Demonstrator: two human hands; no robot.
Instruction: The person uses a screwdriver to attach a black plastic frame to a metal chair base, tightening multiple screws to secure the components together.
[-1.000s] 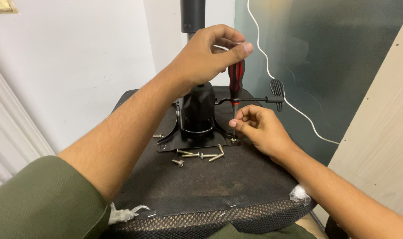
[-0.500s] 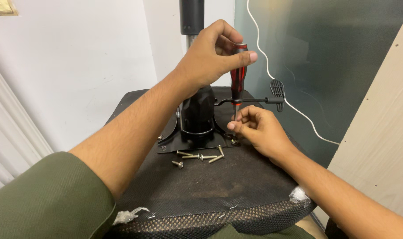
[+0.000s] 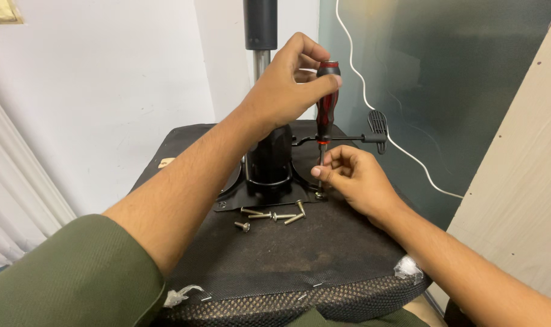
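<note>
Our left hand (image 3: pixel 281 91) is clenched around the top of a red-and-black screwdriver (image 3: pixel 326 103), held upright; our right hand (image 3: pixel 354 178) pinches the bare shaft just above a screw (image 3: pixel 319 195) at the right edge of the black mounting plate (image 3: pixel 233 197). We judge the screwdriver stiff and light, its ribbed handle the sure place to take hold, while the smooth shaft is likely to slip. Loose screws (image 3: pixel 274 215), small and apt to roll, lie near the plate on the upturned chair seat (image 3: pixel 299 260), a dark fabric underside with mesh at its near edge. A chrome column (image 3: pixel 261 60) rises behind, a lever (image 3: pixel 372 134) points right. Beyond: white wall left, grey-green panel and white cable far right, pale board right.
</note>
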